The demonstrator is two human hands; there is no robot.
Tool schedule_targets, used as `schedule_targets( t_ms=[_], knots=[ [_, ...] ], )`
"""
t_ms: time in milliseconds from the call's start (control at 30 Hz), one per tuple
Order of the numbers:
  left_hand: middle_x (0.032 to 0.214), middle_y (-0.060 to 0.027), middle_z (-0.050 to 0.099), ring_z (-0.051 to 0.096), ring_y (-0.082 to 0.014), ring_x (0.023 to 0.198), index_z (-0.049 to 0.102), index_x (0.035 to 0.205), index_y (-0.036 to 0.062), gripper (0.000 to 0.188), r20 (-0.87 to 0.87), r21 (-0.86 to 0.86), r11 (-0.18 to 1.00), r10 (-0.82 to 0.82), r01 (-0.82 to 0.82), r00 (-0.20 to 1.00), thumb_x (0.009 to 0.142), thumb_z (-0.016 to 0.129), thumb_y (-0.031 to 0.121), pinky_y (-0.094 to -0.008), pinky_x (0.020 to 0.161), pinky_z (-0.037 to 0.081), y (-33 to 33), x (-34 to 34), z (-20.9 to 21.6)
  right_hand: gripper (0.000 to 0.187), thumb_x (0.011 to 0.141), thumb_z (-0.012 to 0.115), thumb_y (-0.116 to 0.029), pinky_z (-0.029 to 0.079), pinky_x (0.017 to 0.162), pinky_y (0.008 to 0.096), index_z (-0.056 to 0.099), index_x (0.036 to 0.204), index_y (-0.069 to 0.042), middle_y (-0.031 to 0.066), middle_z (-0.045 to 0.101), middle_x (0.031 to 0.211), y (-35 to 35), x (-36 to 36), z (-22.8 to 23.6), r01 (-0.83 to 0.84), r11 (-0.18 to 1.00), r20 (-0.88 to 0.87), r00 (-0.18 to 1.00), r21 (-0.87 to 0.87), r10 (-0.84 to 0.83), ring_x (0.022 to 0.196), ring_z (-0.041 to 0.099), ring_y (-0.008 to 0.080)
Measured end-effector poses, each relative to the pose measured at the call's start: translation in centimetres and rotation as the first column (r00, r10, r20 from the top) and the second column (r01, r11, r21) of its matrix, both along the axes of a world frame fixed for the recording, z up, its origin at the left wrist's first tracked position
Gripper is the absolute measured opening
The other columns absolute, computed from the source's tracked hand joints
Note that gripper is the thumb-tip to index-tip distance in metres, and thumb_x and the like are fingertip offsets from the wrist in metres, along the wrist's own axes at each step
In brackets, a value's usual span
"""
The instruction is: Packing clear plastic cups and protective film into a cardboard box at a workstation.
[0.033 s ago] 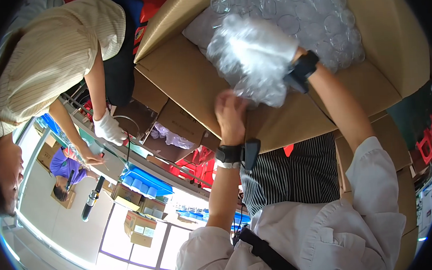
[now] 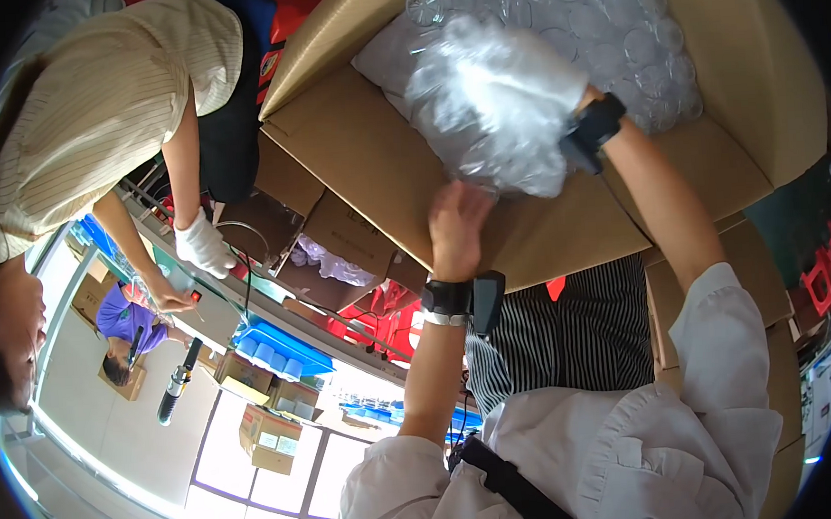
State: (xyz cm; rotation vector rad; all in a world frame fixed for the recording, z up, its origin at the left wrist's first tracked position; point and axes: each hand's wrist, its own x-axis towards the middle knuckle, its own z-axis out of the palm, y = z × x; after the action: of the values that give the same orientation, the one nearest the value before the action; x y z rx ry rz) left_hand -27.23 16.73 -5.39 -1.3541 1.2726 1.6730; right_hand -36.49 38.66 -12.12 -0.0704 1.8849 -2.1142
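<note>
A large open cardboard box (image 2: pixel 352 154) stands before me, and clear round plastic cups (image 2: pixel 602 43) fill its far part inside a clear liner. Over the box's near side my right hand (image 2: pixel 542 69), in a white glove, is closed on a crumpled clear plastic bag (image 2: pixel 509 149). The bag hides much of its fingers. My left hand (image 2: pixel 459 223) is bare and lies at the bag's lower left edge, by the box's near wall. Its fingers are smeared by motion, so their grip is unclear. Each wrist bears a black strapped device.
At the left a person in a striped shirt (image 2: pixel 92 108) works at a bench, wearing one white glove. Another cardboard box (image 2: pixel 347 235) with pale purple plastic stands below them. A blue tray (image 2: pixel 283 348) and red stools (image 2: pixel 377 328) are farther left of my arm.
Both my hands have shifted slightly to the right, and the crumpled bag has moved with them. The other person's gloved hand has moved slightly left.
</note>
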Motion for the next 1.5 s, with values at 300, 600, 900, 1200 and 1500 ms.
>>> schedule_targets(
  t_ms=[300,600,900,1200,1500],
  knots=[
    [0.118,-0.0206,0.042,0.042,-0.0332,0.110,0.037,0.112,-0.0032,0.032,0.398,0.227,0.963,0.045,-0.146,0.916,0.087,0.046,0.014,-0.0437,0.097,0.034,1.7,3.8,-2.4,0.051,0.081,0.060,-0.024,0.038,0.090,0.0242,0.042,0.125,-0.004,0.0054,0.051,0.122,7.3,6.6,-0.3,0.046,0.974,0.279,0.954,0.221,-0.108,0.105,0.050,0.0113],
    [0.120,-0.0139,0.046,0.042,-0.0260,0.113,0.055,0.097,0.0012,0.017,-0.589,-0.323,0.931,-0.338,0.170,0.734,0.085,0.049,0.011,-0.0358,0.096,0.033,4.5,-1.4,-3.3,0.053,0.081,0.060,-0.028,0.040,0.087,0.0238,0.043,0.124,-0.004,0.0054,0.054,0.117,6.1,5.5,0.9,-0.071,0.958,0.368,0.929,0.278,-0.038,0.099,0.053,0.0106],
    [0.094,-0.0119,0.060,0.056,-0.0196,0.085,0.059,0.091,0.0017,0.014,0.022,-0.910,-0.079,-0.990,0.408,-0.142,0.077,0.056,0.006,-0.0314,0.084,0.037,3.6,-0.5,-9.0,0.036,0.080,0.061,-0.024,0.045,0.075,0.0259,0.054,0.111,-0.007,0.0089,0.062,0.098,5.4,5.7,-0.5,-0.074,0.933,0.296,0.954,0.352,-0.036,0.084,0.058,0.0127],
    [0.082,-0.0134,0.060,0.058,-0.0310,0.071,0.060,0.087,0.0042,0.014,-0.184,-0.717,0.263,-0.965,0.646,0.188,0.073,0.057,0.002,-0.0346,0.066,0.046,3.0,-4.1,-6.9,0.040,0.078,0.052,-0.027,0.046,0.071,0.0385,0.051,0.113,-0.008,0.0152,0.061,0.090,-0.8,6.2,0.1,-0.304,0.804,0.113,0.951,0.511,0.288,0.081,0.059,0.0303],
    [0.082,-0.0184,0.059,0.057,-0.0374,0.080,0.059,0.086,0.0014,0.013,0.099,-0.769,-0.046,-0.994,0.638,0.046,0.073,0.054,0.003,-0.0397,0.071,0.045,-0.3,-5.8,-6.5,0.030,0.074,0.057,-0.026,0.046,0.069,0.0369,0.060,0.100,-0.011,0.0160,0.061,0.084,-1.2,5.1,-2.4,-0.165,0.826,0.160,0.983,0.540,0.091,0.078,0.058,0.0313]
  ],
)
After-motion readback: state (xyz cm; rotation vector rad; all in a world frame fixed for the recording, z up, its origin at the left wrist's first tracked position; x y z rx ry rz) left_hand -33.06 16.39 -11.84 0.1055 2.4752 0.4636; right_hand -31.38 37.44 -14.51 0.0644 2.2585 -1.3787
